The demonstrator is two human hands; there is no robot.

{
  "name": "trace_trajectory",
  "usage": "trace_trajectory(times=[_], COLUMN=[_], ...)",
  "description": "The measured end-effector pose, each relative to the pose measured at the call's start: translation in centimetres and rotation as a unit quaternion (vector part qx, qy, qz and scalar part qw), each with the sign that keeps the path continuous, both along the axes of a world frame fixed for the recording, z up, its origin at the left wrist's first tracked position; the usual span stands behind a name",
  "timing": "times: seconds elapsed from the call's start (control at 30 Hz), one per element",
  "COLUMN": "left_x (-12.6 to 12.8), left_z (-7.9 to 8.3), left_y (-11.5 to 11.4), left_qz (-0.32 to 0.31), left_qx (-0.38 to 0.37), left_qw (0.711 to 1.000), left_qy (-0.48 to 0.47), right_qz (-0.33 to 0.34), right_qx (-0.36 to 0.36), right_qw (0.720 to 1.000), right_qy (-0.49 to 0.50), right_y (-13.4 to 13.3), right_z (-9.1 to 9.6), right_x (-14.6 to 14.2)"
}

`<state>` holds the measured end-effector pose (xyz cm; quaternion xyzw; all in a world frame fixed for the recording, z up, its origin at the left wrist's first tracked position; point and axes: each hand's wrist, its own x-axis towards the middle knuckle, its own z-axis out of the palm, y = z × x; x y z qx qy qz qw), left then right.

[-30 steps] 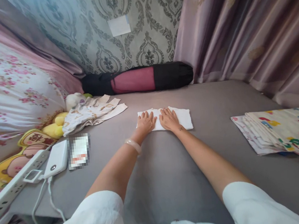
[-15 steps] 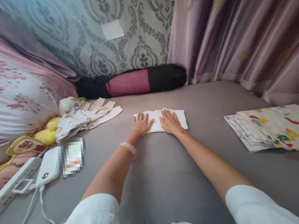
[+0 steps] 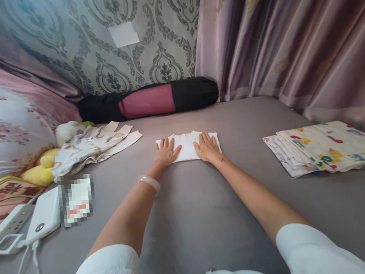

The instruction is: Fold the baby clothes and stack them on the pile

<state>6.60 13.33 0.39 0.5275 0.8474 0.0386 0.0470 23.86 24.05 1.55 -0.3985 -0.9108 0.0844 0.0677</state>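
Note:
A white folded garment [image 3: 186, 147] lies flat on the grey bed sheet [image 3: 188, 204], with what looks like a neckline along its far edge. My left hand [image 3: 166, 152] rests palm down on its left end, fingers spread. On the right end lies my right hand [image 3: 207, 146], also flat with fingers stretched out. Neither hand grips the cloth. Parts of the garment are hidden under both palms.
Left of the hands lies a patterned child's garment [image 3: 97, 146] beside plush toys [image 3: 38, 173]. Nearer are a white power bank [image 3: 44, 215] and a power strip [image 3: 9, 226]. Folded patterned cloths [image 3: 330, 147] are stacked at right. A black-and-pink rolled bag [image 3: 147, 101] lies along the wall.
The view has turned slightly to the right, so the surroundings appear shifted left. Both hands stay flat on the white garment, a little farther apart than before.

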Motion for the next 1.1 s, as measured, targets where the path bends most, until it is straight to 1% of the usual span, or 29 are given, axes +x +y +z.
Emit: trace_trajectory(times=[0.17, 0.33, 0.5, 0.67, 0.8, 0.87, 0.97, 1.1], left_x=[0.0, 0.1, 0.0, 0.1, -0.6, -1.6, -3.5, -5.8], left_z=[0.0, 0.2, 0.0, 0.0, 1.2, 2.1, 3.5, 4.5], left_y=[0.0, 0.0, 0.0, -0.1, 0.2, 0.7, 1.8, 3.6], left_qz=[0.003, 0.004, -0.005, -0.017, -0.051, -0.062, -0.064, -0.044], left_qx=[0.001, -0.006, 0.005, 0.024, 0.051, 0.037, -0.004, -0.022], left_qw=[1.0, 1.0, 1.0, 1.0, 0.997, 0.997, 0.998, 0.998], left_qy=[-0.002, -0.009, -0.01, 0.006, 0.031, 0.029, 0.017, -0.036], right_qz=[-0.002, 0.01, -0.008, -0.002, 0.016, 0.032, 0.052, 0.056], right_qx=[-0.001, -0.019, 0.022, 0.017, 0.042, 0.038, 0.013, -0.039], right_qw=[1.0, 1.0, 1.0, 1.0, 0.999, 0.999, 0.998, 0.996], right_qy=[-0.008, -0.008, 0.006, -0.022, -0.02, -0.021, -0.038, -0.062], right_y=[0.1, 0.6, 1.4, 1.7, 2.4, 3.3, 5.6, 8.6], right_z=[-0.7, -0.3, -0.5, -1.1, -0.4, 0.2, 1.1, 2.3], right_x=[0.0, 0.4, 1.6, 2.3, 2.4, 2.4, 2.2, 1.4])
